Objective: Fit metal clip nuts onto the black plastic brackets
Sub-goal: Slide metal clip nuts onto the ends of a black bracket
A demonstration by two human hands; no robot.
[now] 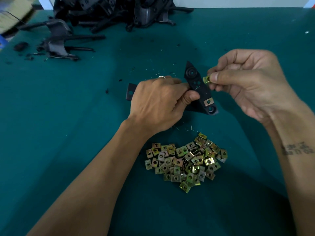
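Observation:
My left hand (pixel 158 103) grips a black plastic bracket (pixel 196 86) above the middle of the green table, thumb curled round its centre. One metal clip nut (pixel 208 102) sits on the bracket's near end. My right hand (pixel 247 84) pinches a second clip nut (pixel 206 79) between thumb and fingertips, right beside the bracket's right edge near its middle holes. The bracket's left arm (pixel 130 92) sticks out behind my left hand. A pile of several brass-coloured clip nuts (pixel 185 162) lies on the table below both hands.
A heap of black plastic brackets (pixel 109 11) fills the far edge of the table, with two more (pixel 56 40) lying apart at the far left. A cardboard box (pixel 13 12) stands in the far left corner. Small black and white scraps dot the green surface (pixel 68 133).

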